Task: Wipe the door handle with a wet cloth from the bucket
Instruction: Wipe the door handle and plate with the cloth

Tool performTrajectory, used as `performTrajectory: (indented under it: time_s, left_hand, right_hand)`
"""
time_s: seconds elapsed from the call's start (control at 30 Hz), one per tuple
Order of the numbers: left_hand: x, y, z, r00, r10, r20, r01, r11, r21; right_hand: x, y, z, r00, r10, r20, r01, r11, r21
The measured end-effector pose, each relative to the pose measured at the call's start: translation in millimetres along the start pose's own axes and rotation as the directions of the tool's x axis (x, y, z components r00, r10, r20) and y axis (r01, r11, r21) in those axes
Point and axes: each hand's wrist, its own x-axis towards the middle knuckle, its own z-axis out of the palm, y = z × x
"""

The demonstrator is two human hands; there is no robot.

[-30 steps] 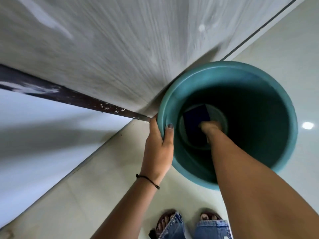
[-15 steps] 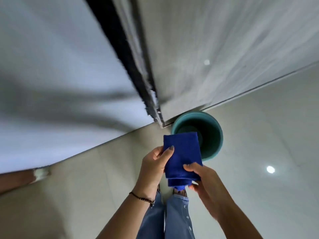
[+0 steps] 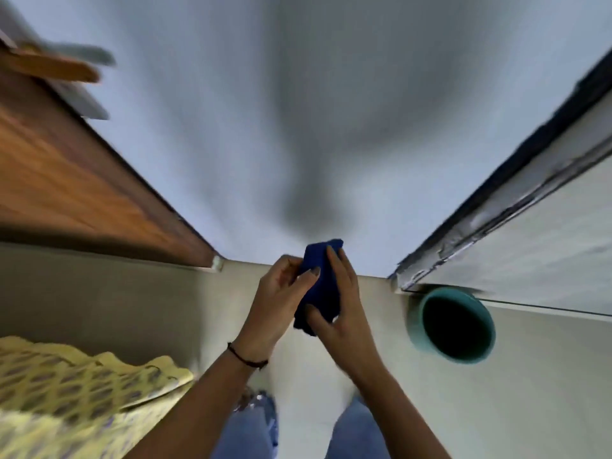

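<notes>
A folded dark blue cloth (image 3: 320,282) sits between both my hands in front of a pale wall. My left hand (image 3: 277,303) pinches its left edge with thumb and fingers. My right hand (image 3: 344,313) wraps its right side, thumb under the lower end. The teal bucket (image 3: 418,321) stands on the floor to the right, at the foot of a grey door, its inside dark. A brown wooden door (image 3: 76,180) stands at the left, with a blurred golden handle (image 3: 54,67) near its top.
A yellow patterned fabric (image 3: 76,392) lies at the lower left. The grey door (image 3: 543,233) with a dark worn edge runs along the right. Pale tiled floor (image 3: 496,409) spreads below; my jeans-clad legs are at the bottom.
My right hand lifted the blue cloth out of the bucket and my left hand left the rim to hold it too. The view swung left, leaving the bucket at the right.
</notes>
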Motion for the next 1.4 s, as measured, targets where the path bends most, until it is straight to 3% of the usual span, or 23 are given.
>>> performTrajectory:
  time_s: [0.1, 0.23, 0.33, 0.5, 0.63, 0.77, 0.87, 1.03, 1.17, 1.33, 1.4]
  left_hand:
    - [-8.6, 28.6, -85.1, 0.998, 0.060, 0.009, -0.060, 0.997, 0.042]
    - [-2.7, 62.0, -185.6, 0.988, 0.152, 0.017, -0.153, 0.980, 0.127]
    - [10.7, 81.1, -240.7, 0.961, 0.268, -0.065, -0.253, 0.951, 0.177]
    - [64.1, 112.9, -315.9, 0.774, 0.569, -0.277, -0.463, 0.808, 0.365]
    - [113.4, 149.4, -360.7, 0.580, 0.730, -0.360, -0.473, 0.663, 0.581]
    - [154.2, 175.2, -398.2, 0.411, 0.862, -0.298, -0.379, 0.459, 0.804]
    - [176.0, 184.7, -418.3, 0.322, 0.920, -0.224, -0.298, 0.323, 0.898]
    - [205.5, 183.9, -445.5, 0.252, 0.960, -0.121, -0.251, 0.185, 0.950]
    - [221.6, 181.7, -468.1, 0.161, 0.985, 0.056, -0.290, -0.007, 0.957]
    - [227.6, 180.7, -490.6, 0.143, 0.960, 0.243, -0.368, -0.176, 0.913]
    - [228.5, 180.7, -496.6, 0.132, 0.944, 0.301, -0.387, -0.231, 0.893]
  right_hand:
    - [17.2, -38.9, 74.9, 0.999, -0.033, 0.025, 0.033, 0.999, -0.003]
    - [44.9, -93.8, 165.9, 0.996, -0.076, -0.052, 0.081, 0.993, 0.089]
    - [71.1, -122.8, 211.0, 0.986, -0.124, -0.108, 0.134, 0.986, 0.097]
    - [132.6, -159.4, 250.7, 0.960, -0.229, -0.162, 0.237, 0.971, 0.032]
    - [186.7, -192.9, 267.6, 0.902, -0.358, -0.240, 0.350, 0.934, -0.079]
    - [229.9, -219.1, 291.9, 0.829, -0.498, -0.254, 0.409, 0.851, -0.331]
    - [255.2, -231.8, 309.9, 0.805, -0.542, -0.243, 0.371, 0.778, -0.506]
    - [278.0, -235.2, 340.7, 0.816, -0.554, -0.163, 0.224, 0.563, -0.795]
    - [286.8, -238.7, 373.4, 0.811, -0.547, -0.208, 0.039, 0.405, -0.913]
    - [288.9, -241.1, 386.9, 0.823, -0.506, -0.258, -0.097, 0.323, -0.942]
    - [291.4, -240.5, 379.3, 0.838, -0.458, -0.298, -0.141, 0.345, -0.928]
